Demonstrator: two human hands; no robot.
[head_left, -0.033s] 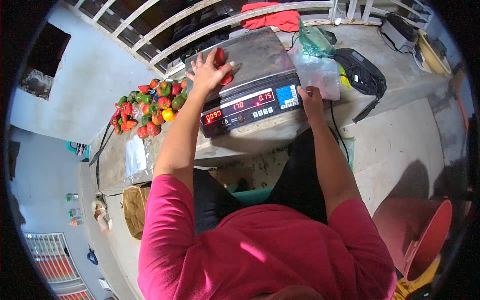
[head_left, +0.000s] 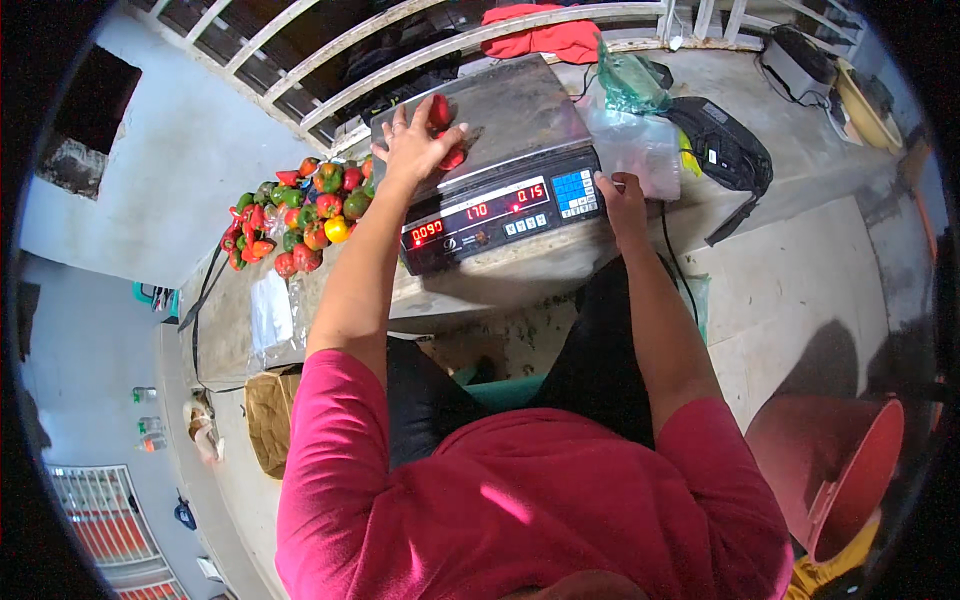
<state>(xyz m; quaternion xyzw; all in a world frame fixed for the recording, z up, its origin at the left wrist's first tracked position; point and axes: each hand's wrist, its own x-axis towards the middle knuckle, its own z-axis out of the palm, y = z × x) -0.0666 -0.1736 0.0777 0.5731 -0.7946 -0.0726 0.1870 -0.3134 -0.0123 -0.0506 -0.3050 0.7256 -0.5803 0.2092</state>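
My left hand (head_left: 412, 150) is spread over the steel plate (head_left: 510, 100) of a digital scale. Its outstretched fingers lie over and beside red peppers (head_left: 438, 112), partly covering them. A second red piece (head_left: 452, 158) shows under the thumb. The scale's dark front panel (head_left: 470, 240) has lit red digits and a blue keypad (head_left: 574, 190). At the panel's right end is my right hand (head_left: 626, 205), fingers curled in and thumb by the scale's edge, with nothing visible in it. Left of the scale lies a pile of red, green and yellow peppers (head_left: 327, 206).
Clear plastic bags (head_left: 640, 150) and a green bag (head_left: 632, 82) lie right of the scale, beside a black bag (head_left: 715, 145). White bars (head_left: 350, 50) run behind. A red bucket (head_left: 835, 470) stands on the floor at right, a brown paper bag (head_left: 270, 425) at left.
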